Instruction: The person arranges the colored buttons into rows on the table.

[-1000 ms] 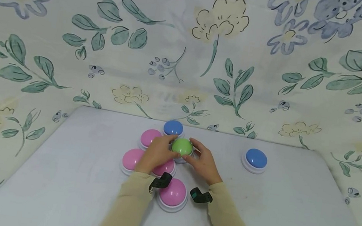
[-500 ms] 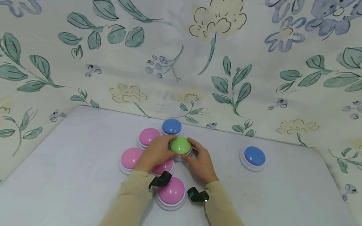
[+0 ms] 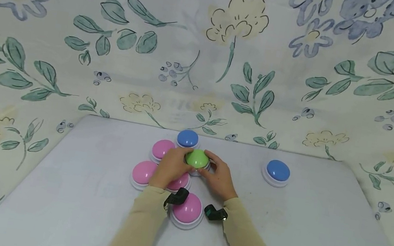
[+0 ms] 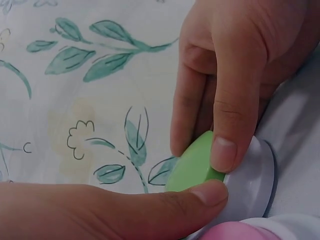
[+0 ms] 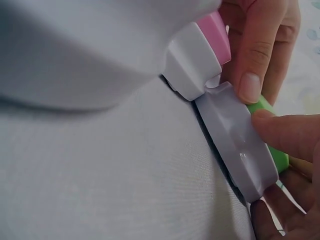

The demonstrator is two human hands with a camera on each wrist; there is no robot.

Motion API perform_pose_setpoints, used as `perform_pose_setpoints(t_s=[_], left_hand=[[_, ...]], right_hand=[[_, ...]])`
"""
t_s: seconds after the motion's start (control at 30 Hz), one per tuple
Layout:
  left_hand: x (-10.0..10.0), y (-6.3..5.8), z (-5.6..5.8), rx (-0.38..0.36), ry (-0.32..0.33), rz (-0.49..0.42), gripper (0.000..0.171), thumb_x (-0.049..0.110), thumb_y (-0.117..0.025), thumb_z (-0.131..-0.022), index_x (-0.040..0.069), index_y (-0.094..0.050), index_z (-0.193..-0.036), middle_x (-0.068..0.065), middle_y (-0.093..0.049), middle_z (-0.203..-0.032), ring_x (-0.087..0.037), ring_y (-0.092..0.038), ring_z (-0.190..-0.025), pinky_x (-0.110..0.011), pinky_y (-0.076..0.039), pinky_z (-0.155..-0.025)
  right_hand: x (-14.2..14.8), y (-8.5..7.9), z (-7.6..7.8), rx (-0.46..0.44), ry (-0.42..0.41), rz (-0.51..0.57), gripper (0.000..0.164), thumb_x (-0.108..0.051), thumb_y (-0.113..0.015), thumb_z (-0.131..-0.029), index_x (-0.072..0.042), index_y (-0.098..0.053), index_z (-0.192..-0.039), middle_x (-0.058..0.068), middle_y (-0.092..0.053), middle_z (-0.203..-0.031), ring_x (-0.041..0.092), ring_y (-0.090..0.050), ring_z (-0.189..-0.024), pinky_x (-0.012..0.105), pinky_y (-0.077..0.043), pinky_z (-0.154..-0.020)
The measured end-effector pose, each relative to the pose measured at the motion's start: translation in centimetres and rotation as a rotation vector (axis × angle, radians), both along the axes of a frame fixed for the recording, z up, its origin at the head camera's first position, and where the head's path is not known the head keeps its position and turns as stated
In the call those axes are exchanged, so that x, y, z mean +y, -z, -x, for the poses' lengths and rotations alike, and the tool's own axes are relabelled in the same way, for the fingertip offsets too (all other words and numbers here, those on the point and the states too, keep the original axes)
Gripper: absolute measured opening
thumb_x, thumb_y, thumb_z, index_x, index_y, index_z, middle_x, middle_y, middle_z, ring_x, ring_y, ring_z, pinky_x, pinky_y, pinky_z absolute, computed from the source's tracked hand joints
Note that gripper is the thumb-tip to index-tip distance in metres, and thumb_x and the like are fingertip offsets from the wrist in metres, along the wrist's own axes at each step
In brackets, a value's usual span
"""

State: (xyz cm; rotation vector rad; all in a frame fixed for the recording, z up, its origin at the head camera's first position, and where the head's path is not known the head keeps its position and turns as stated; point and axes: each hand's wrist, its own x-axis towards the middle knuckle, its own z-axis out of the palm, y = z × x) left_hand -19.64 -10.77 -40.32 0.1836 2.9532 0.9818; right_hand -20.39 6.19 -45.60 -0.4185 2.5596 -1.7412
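Observation:
A green domed push button (image 3: 197,158) on a white round base sits on the white table, between my two hands. My left hand (image 3: 172,165) holds it from the left, its thumb at the near edge of the dome. From the right, my right hand (image 3: 220,178) grips the same button with curled fingers and thumb. In the right wrist view both thumbs meet the seam where the green dome (image 5: 281,159) joins the white base (image 5: 237,142). That base stands right against the base of a pink push button (image 3: 178,182), partly hidden under my left hand.
More pink buttons stand to the left (image 3: 144,172), behind the left hand (image 3: 163,149) and nearer the front (image 3: 187,208). One blue button (image 3: 187,138) is just behind the green one. Another blue button (image 3: 278,170) stands apart at the right. Flowered cloth (image 3: 176,54) rises behind the table.

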Motion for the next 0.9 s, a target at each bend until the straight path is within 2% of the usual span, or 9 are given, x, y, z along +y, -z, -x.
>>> perform_pose_setpoints(t_s=[0.33,0.67,0.9], left_hand=[[0.3,-0.6,-0.2,-0.020,0.002,-0.015,0.063,0.011,-0.082,-0.083,0.002,-0.058,-0.140,-0.017,-0.062,-0.136,-0.034,-0.058,-0.125,-0.048,-0.045,-0.108],[0.8,-0.9,0.0,-0.028,0.002,0.016,0.063,0.013,-0.080,-0.085,0.005,-0.056,-0.142,-0.016,-0.061,-0.137,-0.035,-0.056,-0.127,-0.048,-0.044,-0.109],[1.0,-1.1,-0.3,-0.023,-0.003,-0.008,0.062,0.011,-0.079,-0.086,0.005,-0.055,-0.143,-0.016,-0.060,-0.139,-0.035,-0.055,-0.129,-0.047,-0.044,-0.110]], right_hand=[[0.2,-0.4,-0.3,0.002,0.051,-0.023,0.060,-0.007,-0.077,-0.087,-0.008,-0.055,-0.144,0.009,-0.052,-0.149,0.030,-0.046,-0.139,0.045,-0.041,-0.112],[0.6,-0.8,0.0,0.034,0.054,-0.016,0.060,-0.006,-0.077,-0.086,-0.006,-0.056,-0.142,0.010,-0.053,-0.148,0.030,-0.047,-0.138,0.043,-0.043,-0.111],[0.6,-1.1,-0.3,0.054,0.063,-0.016,0.061,-0.005,-0.077,-0.086,-0.005,-0.055,-0.143,0.011,-0.053,-0.148,0.031,-0.048,-0.137,0.044,-0.045,-0.110]])
